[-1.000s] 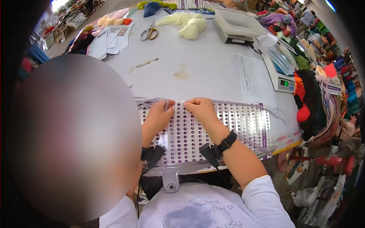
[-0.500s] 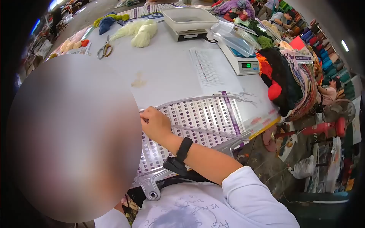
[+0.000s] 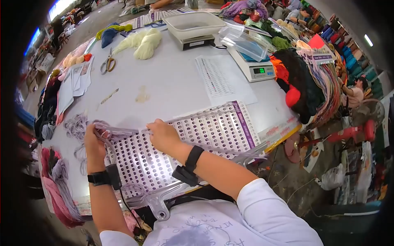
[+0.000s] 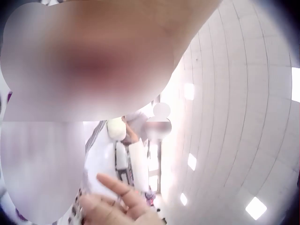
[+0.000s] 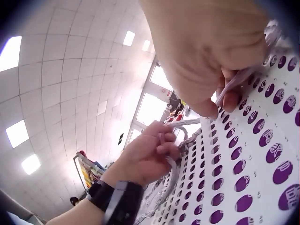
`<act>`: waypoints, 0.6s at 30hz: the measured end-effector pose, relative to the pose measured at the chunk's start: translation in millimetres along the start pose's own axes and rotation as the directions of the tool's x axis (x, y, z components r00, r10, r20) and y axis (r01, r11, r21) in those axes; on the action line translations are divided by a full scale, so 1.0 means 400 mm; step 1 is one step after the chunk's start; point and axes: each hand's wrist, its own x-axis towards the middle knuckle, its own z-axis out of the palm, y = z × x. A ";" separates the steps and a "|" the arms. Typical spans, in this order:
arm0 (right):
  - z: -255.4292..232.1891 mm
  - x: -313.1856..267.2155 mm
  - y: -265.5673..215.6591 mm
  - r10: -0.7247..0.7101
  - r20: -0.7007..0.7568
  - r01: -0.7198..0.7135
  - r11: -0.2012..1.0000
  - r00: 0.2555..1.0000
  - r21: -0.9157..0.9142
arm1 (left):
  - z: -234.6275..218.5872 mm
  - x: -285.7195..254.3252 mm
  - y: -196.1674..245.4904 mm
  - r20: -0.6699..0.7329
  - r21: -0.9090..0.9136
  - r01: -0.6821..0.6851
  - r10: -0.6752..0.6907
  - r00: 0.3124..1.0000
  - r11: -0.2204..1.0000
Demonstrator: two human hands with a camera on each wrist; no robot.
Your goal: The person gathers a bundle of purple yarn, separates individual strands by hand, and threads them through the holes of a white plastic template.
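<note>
My left hand [image 3: 95,141] grips a bundle of pale lilac yarn [image 3: 117,130] at the left end of a row of white punched cards [image 3: 197,129]. In the right wrist view, yarn loops through the curled fingers of that left hand [image 5: 150,152]. At the cards' far edge, my right hand [image 3: 164,135] pinches strands of the same yarn between thumb and fingers. Lilac yarn runs from one hand to the other. More strands lie across the cards to the right. A blurred patch covers much of the left wrist view, where right-hand fingers [image 4: 119,201] show low down.
A metal clamp bar [image 3: 158,207] runs along the cards' near edge. Scissors [image 3: 108,63], cream yarn [image 3: 147,43], a printed sheet [image 3: 215,78] and a scale [image 3: 256,71] lie beyond. Pink yarn [image 3: 57,188] lies at left, dark and orange yarn [image 3: 303,82] at right.
My hands were close together at the cards; the left is now well to the left with the yarn bundle, yarn stretched between them. The head view has turned right.
</note>
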 end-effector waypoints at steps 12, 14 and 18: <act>-0.020 0.049 0.008 -0.534 -0.216 0.455 0.828 0.818 -0.327 | 0.105 -0.080 -0.015 0.402 -0.216 0.174 -0.075 0.912 0.961; -0.037 0.057 -0.006 -0.448 -0.143 0.418 0.886 0.882 -0.199 | 0.146 -0.105 -0.034 0.433 -0.078 0.178 -0.128 0.892 0.981; -0.061 0.060 -0.031 -0.224 0.071 0.223 0.975 0.972 0.022 | 0.192 -0.117 -0.069 0.474 0.273 0.050 -0.180 0.862 0.961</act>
